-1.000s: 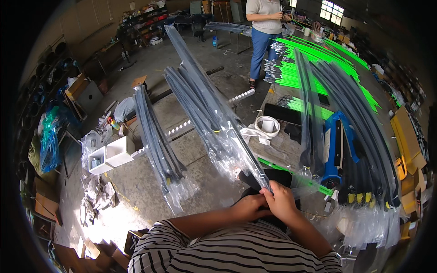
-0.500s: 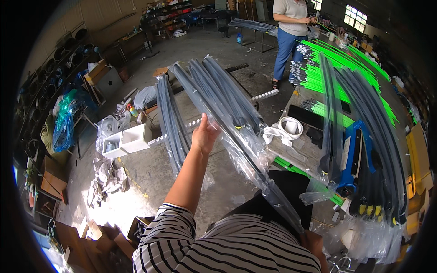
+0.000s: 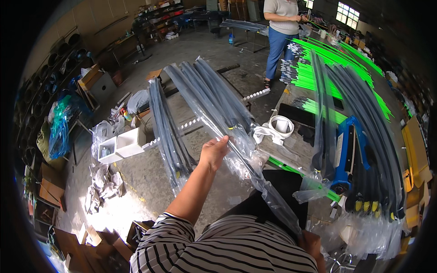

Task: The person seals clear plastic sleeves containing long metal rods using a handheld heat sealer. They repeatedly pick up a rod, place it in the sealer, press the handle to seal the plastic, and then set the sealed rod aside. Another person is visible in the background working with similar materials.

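A: What's different from a moment ago?
B: The left hand [image 3: 215, 152]. It was spread beside the clear sleeve [image 3: 246, 162]; now it has come down nearer the body, and its thumb and fingers pinch the sleeve, to the left of the white roll [image 3: 281, 135].
A: And the right hand [image 3: 312, 242]?
B: Much as it was, well to the near side of the roll, closed on the sleeve's lower end. Some of its fingers are hidden.
A: What's around, starting close in?
B: A dark-clad leg [image 3: 284, 184] on the near side of the roll, under the sleeve's lower stretch. Right of the roll and a bit nearer, a blue device [image 3: 349, 152]; farther right, long dark strips [image 3: 380, 136]. Left of the roll, a wrapped bundle [image 3: 223, 98] crowds the held sleeve; they overlap in view, but I can't tell if they touch. Farther left come a second bundle [image 3: 166, 132] and white boxes [image 3: 131, 140]. Beyond the roll, green rods [image 3: 348, 63] and a standing person [image 3: 281, 27].
A: So how does the sleeve lie between the hands?
B: It slants from the right hand through the left hand's pinch, then runs on, left of the roll and past it.
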Tool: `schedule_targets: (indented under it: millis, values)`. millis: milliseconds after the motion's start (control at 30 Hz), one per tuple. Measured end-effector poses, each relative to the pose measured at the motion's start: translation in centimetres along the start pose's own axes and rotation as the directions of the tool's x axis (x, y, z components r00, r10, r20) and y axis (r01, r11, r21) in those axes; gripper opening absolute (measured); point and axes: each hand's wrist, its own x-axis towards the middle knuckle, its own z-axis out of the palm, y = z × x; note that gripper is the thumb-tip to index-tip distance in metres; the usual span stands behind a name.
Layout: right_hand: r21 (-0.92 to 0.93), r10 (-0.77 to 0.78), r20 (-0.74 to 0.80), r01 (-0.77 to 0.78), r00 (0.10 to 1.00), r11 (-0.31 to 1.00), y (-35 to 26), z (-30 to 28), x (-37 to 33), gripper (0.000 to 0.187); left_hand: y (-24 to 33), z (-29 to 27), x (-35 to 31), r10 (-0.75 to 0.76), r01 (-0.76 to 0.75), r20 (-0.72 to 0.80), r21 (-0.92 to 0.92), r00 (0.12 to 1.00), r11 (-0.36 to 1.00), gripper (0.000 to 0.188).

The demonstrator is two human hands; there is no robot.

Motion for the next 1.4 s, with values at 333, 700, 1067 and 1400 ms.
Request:
schedule_targets:
  millis: [333,700,1067,1400]
  values:
    - [-0.005,-0.009,-0.040,0.009,0.999,1.000,-0.1,0.0,-0.1,0.010,-0.9,-0.5,-0.8,-0.062,0.058,0.192,0.024,0.979,0.998,0.031]
    - [-0.004,-0.012,-0.039,0.012,0.999,1.000,0.6,-0.9,-1.1,0.008,4.3,-0.3,4.4,0.071,-0.064,0.038,-0.147,0.997,0.987,0.025]
    - [-0.057,-0.065,-0.067,0.061,0.996,0.997,0.8,-1.4,-0.6,0.008,0.7,2.0,-1.0,-0.095,0.102,0.098,-0.068,0.991,0.992,0.022]
    - [-0.198,-0.096,-0.321,0.032,0.942,0.980,-2.6,-8.4,1.9,0.025,3.9,-3.5,1.1,-0.115,0.121,0.233,-0.014,0.966,0.993,0.020]
